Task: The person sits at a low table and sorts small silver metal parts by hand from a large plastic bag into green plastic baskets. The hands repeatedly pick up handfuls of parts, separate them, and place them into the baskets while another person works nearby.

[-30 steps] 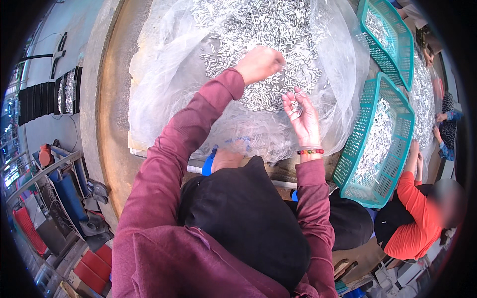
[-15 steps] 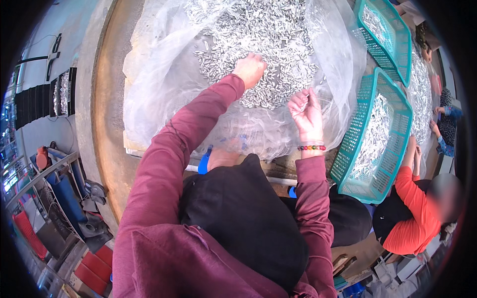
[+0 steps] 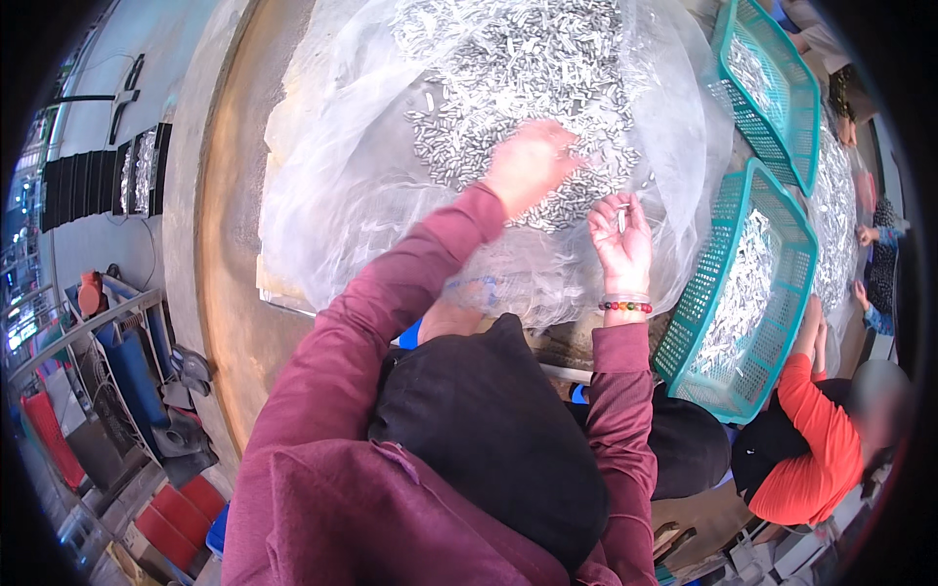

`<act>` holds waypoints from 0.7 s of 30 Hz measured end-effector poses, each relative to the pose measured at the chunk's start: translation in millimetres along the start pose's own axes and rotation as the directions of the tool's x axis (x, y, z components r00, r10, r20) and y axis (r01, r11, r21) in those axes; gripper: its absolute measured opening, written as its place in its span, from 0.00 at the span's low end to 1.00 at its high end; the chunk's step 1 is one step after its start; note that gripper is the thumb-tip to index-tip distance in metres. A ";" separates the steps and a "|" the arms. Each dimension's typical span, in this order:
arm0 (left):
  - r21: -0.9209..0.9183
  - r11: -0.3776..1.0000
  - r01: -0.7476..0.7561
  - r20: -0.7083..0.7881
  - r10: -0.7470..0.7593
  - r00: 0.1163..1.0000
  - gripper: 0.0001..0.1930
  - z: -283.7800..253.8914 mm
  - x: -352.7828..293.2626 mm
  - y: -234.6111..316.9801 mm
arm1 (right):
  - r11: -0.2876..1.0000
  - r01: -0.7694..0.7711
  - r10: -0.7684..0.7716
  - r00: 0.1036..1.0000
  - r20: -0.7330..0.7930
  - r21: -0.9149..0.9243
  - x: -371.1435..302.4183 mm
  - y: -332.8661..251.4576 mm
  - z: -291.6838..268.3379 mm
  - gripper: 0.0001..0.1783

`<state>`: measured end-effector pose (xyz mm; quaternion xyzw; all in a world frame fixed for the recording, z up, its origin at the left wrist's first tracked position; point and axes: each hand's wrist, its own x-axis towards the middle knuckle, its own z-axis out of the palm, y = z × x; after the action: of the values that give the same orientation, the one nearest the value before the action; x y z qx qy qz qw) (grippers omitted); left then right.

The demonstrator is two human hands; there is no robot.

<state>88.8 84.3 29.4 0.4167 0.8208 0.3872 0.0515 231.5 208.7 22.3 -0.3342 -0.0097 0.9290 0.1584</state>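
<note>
A heap of small silvery, rod-like metal pieces (image 3: 547, 68) is spread over a clear plastic sheet (image 3: 322, 195). My left hand (image 3: 532, 166) is over the near part of the heap, its fingers smeared by motion, so whether it holds anything is hidden. My right hand (image 3: 620, 244) is palm up at the heap's near right edge, wearing a beaded bracelet. Its fingers are curled, and one small silvery metal piece (image 3: 621, 221) shows between them.
To the right are a teal basket (image 3: 684, 361) with thin silvery pieces and a second teal basket (image 3: 806, 146) behind it. A co-worker in an orange top (image 3: 806, 459) sits beyond the nearer one. A rack (image 3: 127, 381) stands at the left.
My left hand has moved right and toward my right hand across the heap. My right hand has kept its curled pose, and the metal piece in it now shows more plainly. The whole view has shifted slightly.
</note>
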 end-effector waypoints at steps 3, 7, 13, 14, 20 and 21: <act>0.270 0.876 0.398 0.088 -0.435 0.896 0.33 -27.2 -6.6 -73.3 | 0.989 -0.097 0.069 0.970 0.232 0.110 -8.0 -16.3 -4.4 0.16; 0.285 0.798 0.531 0.111 -0.578 0.809 0.42 -10.5 -22.0 -121.5 | 0.989 -0.134 0.115 0.963 0.243 0.065 -13.9 -17.6 -15.4 0.16; 0.098 0.942 0.321 0.192 -0.335 0.923 0.37 35.7 18.6 -98.1 | 0.990 -0.139 0.131 0.973 0.189 0.029 -18.1 -3.5 -16.1 0.16; 0.081 0.966 0.247 0.241 -0.259 0.935 0.36 39.4 26.1 -90.4 | 0.991 -0.128 0.121 0.976 0.182 0.031 -18.1 -2.7 -13.6 0.16; -0.379 0.757 0.532 0.589 -0.246 0.770 0.26 29.1 66.0 -51.5 | 0.996 -0.058 0.070 0.972 0.226 -0.063 -23.3 -12.8 3.1 0.16; -0.442 0.686 0.579 0.612 -0.242 0.753 0.25 22.8 73.5 -47.6 | 0.995 -0.040 0.061 0.970 0.236 -0.091 -24.2 -15.9 5.0 0.17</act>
<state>19.8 134.2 -1.2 0.2604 0.6815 0.4824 0.4848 250.6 217.0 43.1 -0.2269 -0.0601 0.9649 0.1180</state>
